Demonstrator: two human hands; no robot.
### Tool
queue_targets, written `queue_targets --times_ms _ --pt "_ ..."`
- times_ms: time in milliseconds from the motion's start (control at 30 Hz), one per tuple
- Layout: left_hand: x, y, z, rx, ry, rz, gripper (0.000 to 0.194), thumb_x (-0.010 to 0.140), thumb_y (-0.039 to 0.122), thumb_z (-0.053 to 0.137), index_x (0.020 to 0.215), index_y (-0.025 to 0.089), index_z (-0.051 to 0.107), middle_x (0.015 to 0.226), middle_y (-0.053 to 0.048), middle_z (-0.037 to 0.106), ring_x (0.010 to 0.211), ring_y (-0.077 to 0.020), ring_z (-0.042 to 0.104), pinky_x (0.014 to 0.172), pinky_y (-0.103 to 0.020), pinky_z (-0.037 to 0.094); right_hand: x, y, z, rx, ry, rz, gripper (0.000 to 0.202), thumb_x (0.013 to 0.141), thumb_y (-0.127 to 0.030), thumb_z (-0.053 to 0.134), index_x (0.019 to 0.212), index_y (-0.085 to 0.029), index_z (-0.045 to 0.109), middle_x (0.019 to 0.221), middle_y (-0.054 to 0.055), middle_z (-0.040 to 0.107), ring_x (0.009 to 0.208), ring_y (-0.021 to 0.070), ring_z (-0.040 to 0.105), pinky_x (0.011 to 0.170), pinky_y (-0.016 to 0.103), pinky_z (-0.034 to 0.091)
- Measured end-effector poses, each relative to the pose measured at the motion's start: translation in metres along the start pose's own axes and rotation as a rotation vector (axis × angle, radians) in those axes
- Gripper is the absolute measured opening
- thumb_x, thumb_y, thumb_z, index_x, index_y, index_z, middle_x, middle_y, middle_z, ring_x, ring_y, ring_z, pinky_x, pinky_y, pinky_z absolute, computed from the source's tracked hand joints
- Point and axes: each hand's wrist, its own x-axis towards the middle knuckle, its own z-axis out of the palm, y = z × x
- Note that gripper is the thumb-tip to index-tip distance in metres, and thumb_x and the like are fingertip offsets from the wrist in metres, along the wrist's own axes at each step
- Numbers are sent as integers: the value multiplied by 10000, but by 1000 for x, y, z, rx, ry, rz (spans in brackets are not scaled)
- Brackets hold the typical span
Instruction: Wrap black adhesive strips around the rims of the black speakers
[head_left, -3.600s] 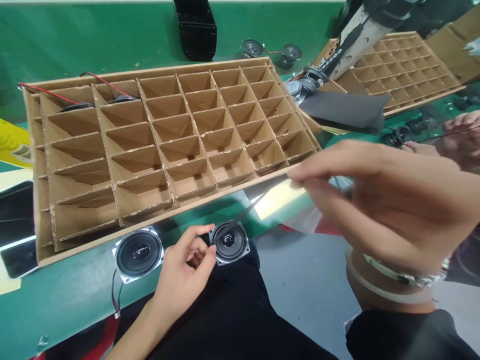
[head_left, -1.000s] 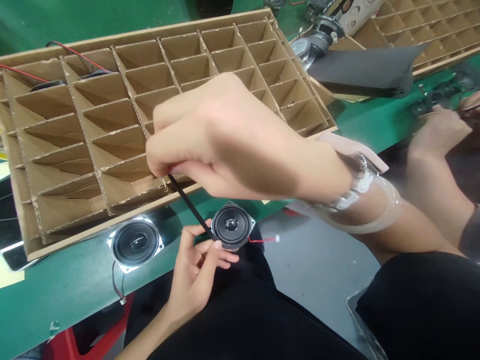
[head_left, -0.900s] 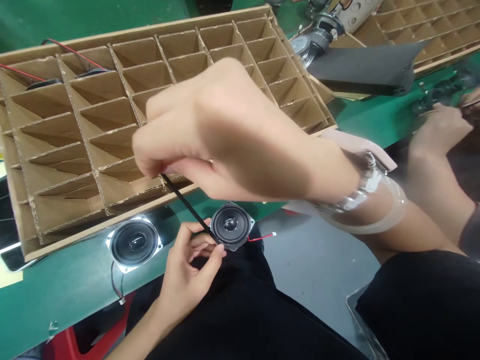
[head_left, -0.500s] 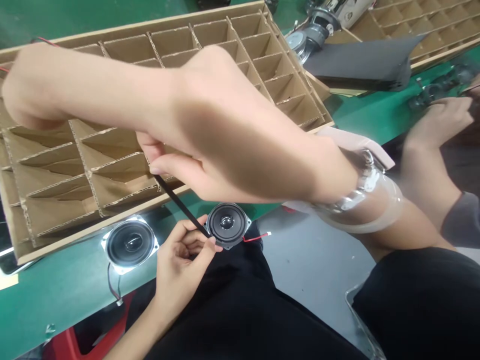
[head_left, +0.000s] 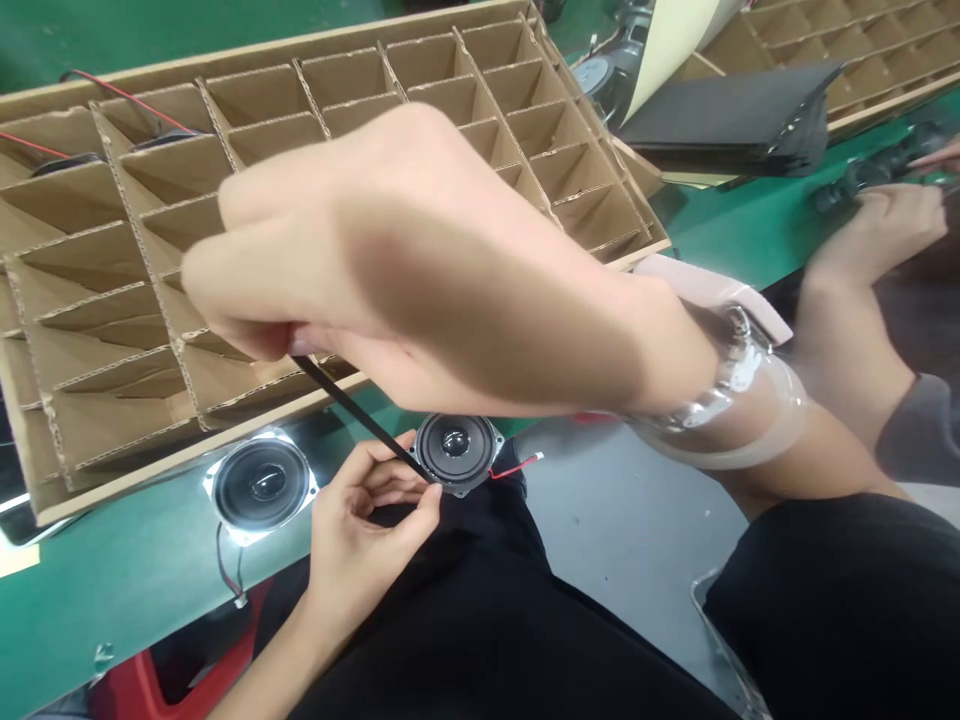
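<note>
Right hand (head_left: 420, 260) pinches a flat black strip (head_left: 356, 410), probably foam; left hand (head_left: 375, 510) grips the round-coned, metal-framed speaker (head_left: 454, 447).

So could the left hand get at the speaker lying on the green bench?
Probably yes: nothing lies between the left hand and the bench speaker, though that hand holds another speaker.

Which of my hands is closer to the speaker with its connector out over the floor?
Your left hand: its fingers are at the speaker's edge. Your right hand is raised above, pinching the black strip's far end.
</note>
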Motion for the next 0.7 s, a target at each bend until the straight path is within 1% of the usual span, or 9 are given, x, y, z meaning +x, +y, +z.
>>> queue_targets --times_ms 100,133,200,267,333,433,500,633,700 --pt "2 3 1 17 15 19 239 679 151 743 826 171 556 651 42 680 573 -65 662 630 -67 547 2 -5 -2 14 7 73 282 810 -17 320 824 -179 551 992 -88 509 856 18 433 671 160 331" --pt "3 4 2 17 22 21 227 679 150 740 797 174 548 647 40 680 564 -65 660 620 -65 545 2 -5 -2 45 31 77 260 826 -33 331 840 -185 542 993 -97 509 856 18 439 677 165 337" --pt "3 5 3 9 31 11 204 695 157 730 771 176 542 654 34 683 565 -67 657 608 -69 541 2 -5 -3 158 71 77 147 832 -84 405 870 -186 505 929 -92 514 820 35 452 653 166 356" --pt "2 5 3 -9 35 -12 179 721 171 719 780 176 550 661 27 686 578 -72 657 592 -73 533 0 -3 -2 222 119 50 80 802 -98 455 843 -167 441 891 -83 513 769 49 447 613 170 362" --pt "2 6 2 -35 29 -41 170 737 192 717 795 174 558 653 22 686 584 -77 658 578 -77 525 -2 1 0 92 139 -26 82 813 -69 418 811 -151 419 964 -69 509 802 44 433 659 173 352" --pt "3 6 1 -77 17 -80 178 753 219 720 794 159 557 638 8 689 590 -83 669 596 -85 530 -5 6 2 -238 123 -138 245 866 -48 313 867 -174 522 1107 -42 462 901 44 401 763 194 324" --pt "3 6 2 -121 7 -131 210 762 241 725 842 149 554 617 5 686 595 -103 685 611 -113 551 -6 10 3 -328 114 -168 323 879 -52 276 910 -188 566 1118 -31 446 914 47 391 769 200 322" --pt "-2 4 9 -301 -68 -337 338 762 279 745 931 170 473 662 -19 723 675 -188 730 598 -198 594 -5 16 7 -302 79 -183 300 864 -61 297 899 -160 578 1081 -42 444 864 41 352 736 212 286" --pt "-4 4 12 -328 -119 -383 360 779 277 728 971 187 438 684 -25 733 716 -212 736 607 -220 599 -6 19 10 -141 32 -206 263 866 -79 313 871 -122 573 1045 -36 440 839 44 316 711 225 251"
